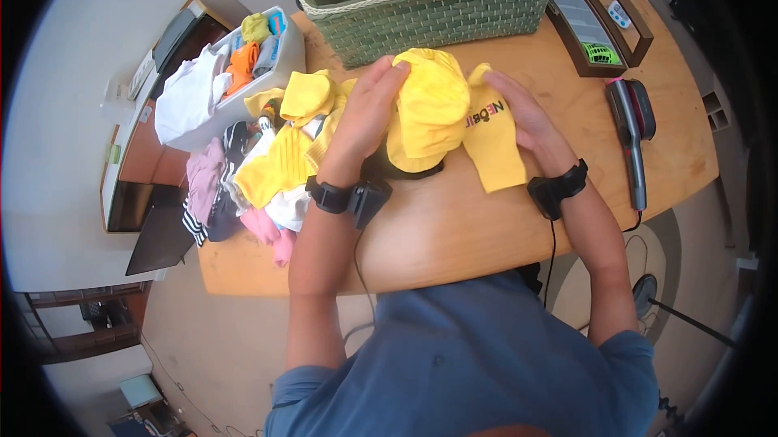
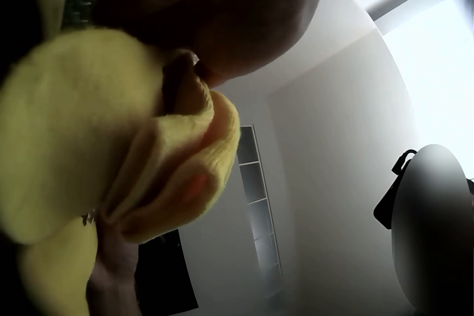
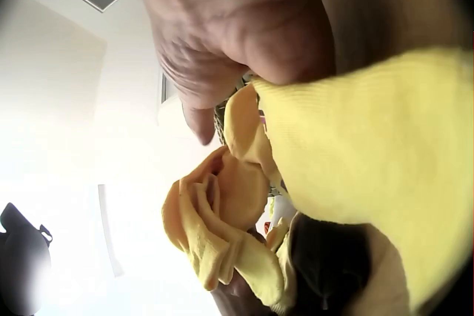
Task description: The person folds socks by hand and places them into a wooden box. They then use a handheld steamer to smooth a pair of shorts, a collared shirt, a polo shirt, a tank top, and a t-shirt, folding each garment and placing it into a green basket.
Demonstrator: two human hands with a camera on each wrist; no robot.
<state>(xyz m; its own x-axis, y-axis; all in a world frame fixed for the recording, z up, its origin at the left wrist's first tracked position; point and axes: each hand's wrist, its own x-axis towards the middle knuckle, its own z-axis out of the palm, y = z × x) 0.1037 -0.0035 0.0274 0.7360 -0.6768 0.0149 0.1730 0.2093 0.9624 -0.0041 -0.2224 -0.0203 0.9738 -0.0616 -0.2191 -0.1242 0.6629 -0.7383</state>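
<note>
In the head view my left hand [image 1: 369, 113] grips a bunched yellow garment [image 1: 433, 101] above the table, its thumb over the near top edge. My right hand [image 1: 525, 113] holds a yellow cloth piece with printed lettering [image 1: 496, 145], pinched at its upper end while the rest hangs down. The two yellow pieces overlap in this view. Soft folds of the bunched garment [image 2: 178, 160] show beside the left hand in the left wrist view. In the right wrist view, ribbed yellow cloth [image 3: 370, 138] hangs under the right hand [image 3: 244, 27].
A pile of clothes [image 1: 279, 170] lies left on the wooden table [image 1: 454, 226]. Behind it stands a white bin [image 1: 288, 64] with clothing. A green woven basket [image 1: 429, 24] is at the back. To the right are an open wooden box [image 1: 583, 24] and a hair styling tool [image 1: 628, 137].
</note>
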